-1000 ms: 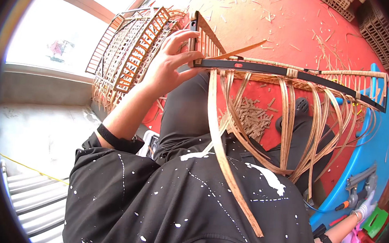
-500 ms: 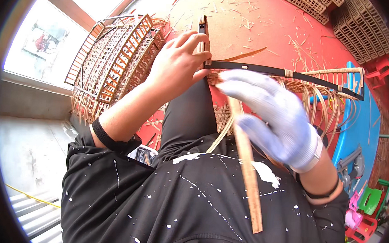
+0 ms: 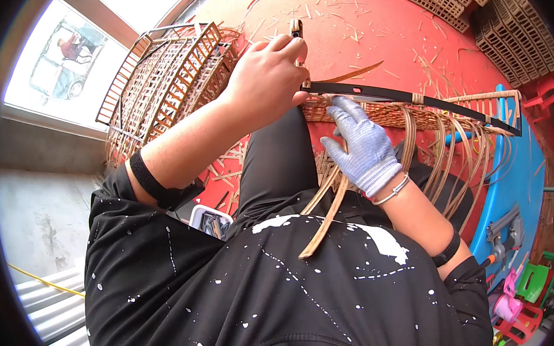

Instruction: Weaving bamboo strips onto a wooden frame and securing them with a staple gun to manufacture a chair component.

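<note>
Over lap, left hand [image 3: 267,77] grips frame [image 3: 414,100] corner tight – steadies it; gloved right hand [image 3: 361,146] half-curled, fingers pressing strips [image 3: 326,204] against weave.

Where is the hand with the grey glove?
In the head view, the gloved right hand is right of centre, just under the black frame bar, touching the cane strips.

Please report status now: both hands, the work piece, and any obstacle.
Left hand bare, gripping corner of black frame. Right hand gloved, fingers on woven rattan edge under frame. Loose rattan strips lie across lap; nothing blocks hands.
</note>
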Demonstrator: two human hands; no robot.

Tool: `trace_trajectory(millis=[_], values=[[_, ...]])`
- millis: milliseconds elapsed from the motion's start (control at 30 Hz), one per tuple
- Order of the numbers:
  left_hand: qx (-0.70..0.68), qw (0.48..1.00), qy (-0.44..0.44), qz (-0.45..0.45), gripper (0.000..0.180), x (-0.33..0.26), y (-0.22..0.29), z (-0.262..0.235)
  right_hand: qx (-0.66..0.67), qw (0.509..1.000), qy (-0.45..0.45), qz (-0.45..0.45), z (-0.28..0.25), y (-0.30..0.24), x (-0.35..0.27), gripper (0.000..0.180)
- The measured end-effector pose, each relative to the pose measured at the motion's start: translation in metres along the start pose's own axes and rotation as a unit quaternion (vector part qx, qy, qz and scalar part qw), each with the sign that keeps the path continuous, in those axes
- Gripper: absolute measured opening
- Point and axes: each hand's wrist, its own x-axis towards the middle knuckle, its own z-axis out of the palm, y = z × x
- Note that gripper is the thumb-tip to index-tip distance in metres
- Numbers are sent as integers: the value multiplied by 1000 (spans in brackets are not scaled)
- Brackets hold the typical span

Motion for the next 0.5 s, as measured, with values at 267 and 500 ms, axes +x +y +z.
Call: trace_trajectory(millis=[267, 500], values=[[-73, 995, -24, 56, 27, 13, -13, 5, -101, 993, -61, 18, 6, -1, 3, 63], [-78, 991, -44, 99, 28, 20, -12, 21, -130, 988, -62, 55, 14, -3, -1, 69]])
